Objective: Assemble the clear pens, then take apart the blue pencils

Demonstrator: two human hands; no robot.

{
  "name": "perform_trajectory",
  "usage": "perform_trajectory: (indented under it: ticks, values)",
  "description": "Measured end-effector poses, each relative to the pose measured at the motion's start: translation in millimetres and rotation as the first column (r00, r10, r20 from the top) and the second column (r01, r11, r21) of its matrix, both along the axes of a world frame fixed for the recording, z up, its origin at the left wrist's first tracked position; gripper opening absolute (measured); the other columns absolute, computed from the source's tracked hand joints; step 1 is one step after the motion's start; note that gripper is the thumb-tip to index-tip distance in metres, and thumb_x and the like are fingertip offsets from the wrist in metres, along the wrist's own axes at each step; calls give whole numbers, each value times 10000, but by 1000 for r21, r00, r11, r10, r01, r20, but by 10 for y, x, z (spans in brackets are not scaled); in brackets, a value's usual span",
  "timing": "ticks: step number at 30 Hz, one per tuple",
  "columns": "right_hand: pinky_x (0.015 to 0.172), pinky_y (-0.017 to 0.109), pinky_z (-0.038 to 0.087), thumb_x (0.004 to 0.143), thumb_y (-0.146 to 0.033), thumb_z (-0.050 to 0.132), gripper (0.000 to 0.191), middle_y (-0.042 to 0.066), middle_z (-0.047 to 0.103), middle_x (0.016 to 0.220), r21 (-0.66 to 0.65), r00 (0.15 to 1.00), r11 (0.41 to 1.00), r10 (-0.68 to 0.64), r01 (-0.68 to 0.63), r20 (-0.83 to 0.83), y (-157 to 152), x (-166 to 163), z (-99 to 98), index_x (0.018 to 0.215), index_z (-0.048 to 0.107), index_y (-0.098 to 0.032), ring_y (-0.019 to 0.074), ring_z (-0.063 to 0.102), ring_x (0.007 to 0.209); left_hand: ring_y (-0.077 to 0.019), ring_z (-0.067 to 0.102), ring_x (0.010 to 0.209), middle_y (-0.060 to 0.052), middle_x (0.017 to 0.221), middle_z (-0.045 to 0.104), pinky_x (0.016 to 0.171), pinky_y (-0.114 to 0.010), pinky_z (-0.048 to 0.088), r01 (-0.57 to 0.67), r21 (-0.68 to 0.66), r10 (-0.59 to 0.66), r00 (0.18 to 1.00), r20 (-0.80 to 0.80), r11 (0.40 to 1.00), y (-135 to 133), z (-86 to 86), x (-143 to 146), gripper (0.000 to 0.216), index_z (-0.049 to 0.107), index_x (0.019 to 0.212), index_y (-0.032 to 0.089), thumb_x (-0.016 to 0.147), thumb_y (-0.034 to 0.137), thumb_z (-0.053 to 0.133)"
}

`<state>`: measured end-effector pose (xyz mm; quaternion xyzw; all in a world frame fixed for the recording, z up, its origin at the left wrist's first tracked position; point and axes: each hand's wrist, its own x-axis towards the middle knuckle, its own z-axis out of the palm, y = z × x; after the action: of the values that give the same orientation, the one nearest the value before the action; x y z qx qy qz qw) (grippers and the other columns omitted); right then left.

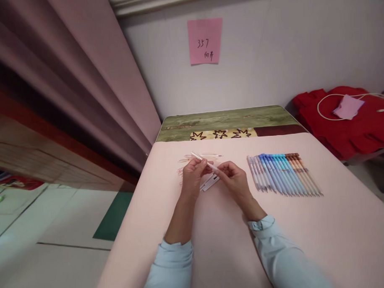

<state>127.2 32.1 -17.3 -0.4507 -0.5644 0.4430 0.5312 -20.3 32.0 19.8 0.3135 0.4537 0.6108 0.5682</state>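
Observation:
Over the pale pink table (220, 244), my left hand (192, 174) and my right hand (233, 178) both pinch one thin white pen (204, 162). The pen slants from the upper left, above the left fingers, down to the right fingertips. Both hands have their fingers closed on it. Under and between the hands lie a few white pen parts (209, 183). More pale pens or parts (201, 156) lie just beyond the left hand. Light blue sleeves cover both forearms.
A neat row of several pens (283, 174), white through blue to brown, lies to the right of my hands. Behind the table stand a green patterned surface (225, 119), a wall with a pink note (204, 40), and a curtain at left. Red cloth with a cable (345, 113) lies at right.

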Motion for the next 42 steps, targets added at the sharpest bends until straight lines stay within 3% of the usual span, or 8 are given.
perform_trajectory:
  ticks: [3,10,18,23,28,34,38,42]
  values:
    - [587,232,460,832,-476,696,292,1,644,693,-19,999,999,33,-32,25,1,10,-12,839,670,-185,123,552,604,-132,656,663,-87,826,747,719,-288,539,14,0,-14,1000,-14,1000,-2,-8,-10,358,633,803,124,668,390,830]
    - [566,233,445,858,-483,662,289,-7,638,657,-2,993,999,47,-47,108,-5,7,16,824,670,-195,129,555,579,-128,649,655,-74,815,744,702,-279,532,26,9,-26,999,-35,1000,-2,-13,-34,330,635,797,131,689,388,813]
    - [675,255,466,900,-461,612,253,28,726,817,179,889,983,-115,38,443,-58,-53,346,842,727,-243,155,634,715,-122,626,632,-54,758,721,680,-265,510,52,7,-50,990,-135,999,0,26,-75,323,642,795,135,705,404,797]
    - [638,250,425,881,-413,633,180,-3,727,756,147,822,989,-111,34,559,-92,-56,476,856,723,-260,148,643,664,-93,549,582,-5,665,650,615,-226,459,115,13,-110,975,-195,993,-10,51,-66,283,664,750,147,701,389,802]
    - [561,253,354,806,-336,672,96,-7,712,658,41,694,999,-40,15,718,-61,85,591,768,719,-262,161,627,597,-80,483,519,15,583,590,527,-208,380,122,-34,-127,954,-270,992,-8,89,-23,281,702,735,148,672,401,807]
    - [518,268,297,721,-315,669,122,57,710,660,-36,439,970,-75,239,895,77,611,624,638,709,-233,190,623,616,-54,466,492,-20,692,655,485,-196,355,-94,-29,84,964,-252,995,28,52,-141,321,709,794,135,681,429,774]
    - [544,282,342,720,-333,642,135,82,730,726,-150,365,931,19,333,931,131,759,583,699,739,-240,229,652,682,-45,437,459,21,595,586,456,-181,352,-168,-55,152,964,-217,984,46,15,-245,343,683,778,132,652,433,790]
    - [591,307,394,715,-325,645,159,117,735,773,-153,315,907,24,392,949,145,767,555,755,757,-220,269,679,754,-59,460,458,40,569,552,448,-188,410,-192,-112,163,960,-229,975,28,29,-295,379,669,793,144,634,463,796]
